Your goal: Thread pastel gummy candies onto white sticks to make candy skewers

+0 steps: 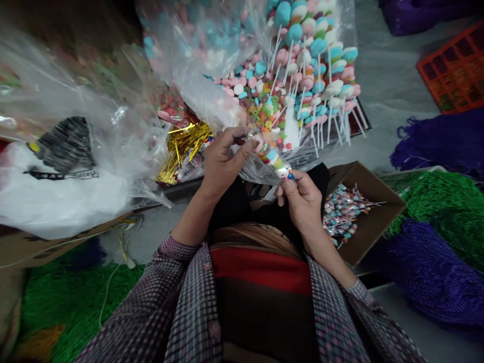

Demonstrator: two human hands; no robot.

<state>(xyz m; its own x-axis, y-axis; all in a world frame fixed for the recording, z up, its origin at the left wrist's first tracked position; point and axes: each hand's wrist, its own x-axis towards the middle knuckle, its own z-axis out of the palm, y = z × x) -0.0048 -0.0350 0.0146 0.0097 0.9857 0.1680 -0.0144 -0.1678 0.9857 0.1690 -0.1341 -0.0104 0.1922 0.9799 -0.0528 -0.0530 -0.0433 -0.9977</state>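
Observation:
My left hand [223, 159] is closed, pinching the upper end of a candy skewer [271, 157] of pastel marshmallow pieces inside a thin clear wrapper. My right hand [300, 199] is closed on the skewer's lower end, fingers pinched around the tip of the wrapper. Both hands meet above my lap. Just beyond them lies a clear plastic sheet [212, 96] heaped with loose colourful candies [260, 96] and several finished skewers on white sticks [321, 65].
A cardboard box [372, 201] with wrapped candy sticks sits at my right. Gold twist ties [183, 146] lie left of my hands. Big clear and white bags [64, 166] fill the left. Purple [434, 272] and green fibre bundles [434, 196] and an orange crate [454, 70] are on the right.

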